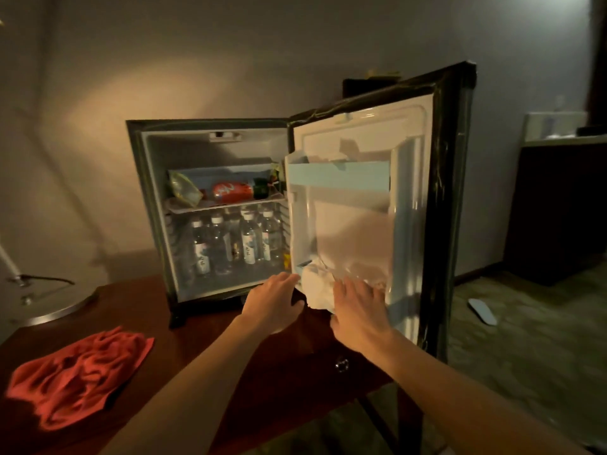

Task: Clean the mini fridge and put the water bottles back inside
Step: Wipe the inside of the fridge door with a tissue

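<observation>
The black mini fridge (151, 205) stands on a dark wooden table with its door (410, 198) swung open to the right. Several clear water bottles (249, 241) stand on the fridge floor. Above them a shelf holds a red can (230, 191) and a snack bag (184, 188). A crumpled white cloth (317, 287) lies against the door's lower inner shelf. My left hand (274, 300) grips the door's lower left edge beside the cloth. My right hand (358, 310) presses on the cloth with fingers spread.
A crumpled red cloth (78, 372) lies on the wooden table (262, 372) at the front left. A round metal lamp base (49, 303) sits at the far left. A dark cabinet (558, 208) stands at the right, and a pale flat object (482, 311) lies on the carpet.
</observation>
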Available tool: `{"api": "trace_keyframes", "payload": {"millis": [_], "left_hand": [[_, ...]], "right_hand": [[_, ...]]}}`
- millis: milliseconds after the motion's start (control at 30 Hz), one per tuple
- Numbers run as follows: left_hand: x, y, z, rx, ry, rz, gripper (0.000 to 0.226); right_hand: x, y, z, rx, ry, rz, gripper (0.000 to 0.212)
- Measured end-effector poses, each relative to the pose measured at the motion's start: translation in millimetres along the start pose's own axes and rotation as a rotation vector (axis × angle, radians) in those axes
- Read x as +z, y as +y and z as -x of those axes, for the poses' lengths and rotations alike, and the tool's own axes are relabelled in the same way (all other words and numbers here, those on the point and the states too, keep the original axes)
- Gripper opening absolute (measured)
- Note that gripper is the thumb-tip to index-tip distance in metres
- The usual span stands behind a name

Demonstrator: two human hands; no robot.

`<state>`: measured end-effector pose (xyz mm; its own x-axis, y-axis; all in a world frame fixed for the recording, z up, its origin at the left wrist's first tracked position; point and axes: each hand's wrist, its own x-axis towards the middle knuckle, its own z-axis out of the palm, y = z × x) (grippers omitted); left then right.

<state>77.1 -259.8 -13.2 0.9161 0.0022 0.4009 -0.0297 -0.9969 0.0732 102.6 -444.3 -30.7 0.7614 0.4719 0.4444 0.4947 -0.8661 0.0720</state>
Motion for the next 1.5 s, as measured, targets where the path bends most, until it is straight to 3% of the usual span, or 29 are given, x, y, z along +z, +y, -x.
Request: {"api": "trace_keyframes", "payload": {"millis": [133, 367, 633, 767, 933, 1100, 1267, 1400, 1500], "left_hand": [[21.7, 21.8, -27.3, 0.119, 0.005, -0.020, 0.066], [51.4, 59.7, -72.2, 0.255, 0.011, -0.062, 0.079], [78.3, 85.0, -115.2, 0.309, -0.014, -0.073, 0.069], [87.3, 92.3, -140.2, 0.268, -0.045, -0.020, 0.067], [107.9, 98.4, -168.6, 0.215, -0.038, 0.047, 0.041], [127.4, 99.0, -195.5, 0.196, -0.036, 0.125, 0.030], [130.3, 102.5, -214.8, 0.140, -0.022, 0.192, 0.033], [120.6, 108.9, -216.8, 0.124, 0.074, 0.154, 0.012], [111.2, 117.9, -210.3, 0.135, 0.159, 0.184, 0.017]], "right_hand": [[8.4, 48.3, -7.9, 0.022, 0.001, -0.062, 0.047], [20.6, 121.1, -22.1, 0.092, -0.068, -0.145, 0.048], [35.0, 182.8, -48.4, 0.119, -0.141, -0.198, 0.042], [43.1, 207.8, -74.5, 0.109, -0.149, -0.255, 0.024], [63.4, 234.5, -100.1, 0.063, -0.175, -0.291, 0.017], [79.7, 257.4, -125.6, 0.025, -0.147, -0.340, 0.018], [88.9, 269.4, -130.2, -0.013, 0.018, -0.342, 0.038], [87.7, 278.7, -120.9, 0.007, 0.135, -0.262, 0.042], [80.1, 282.9, -103.2, -0.009, 0.109, -0.275, 0.050]]}}
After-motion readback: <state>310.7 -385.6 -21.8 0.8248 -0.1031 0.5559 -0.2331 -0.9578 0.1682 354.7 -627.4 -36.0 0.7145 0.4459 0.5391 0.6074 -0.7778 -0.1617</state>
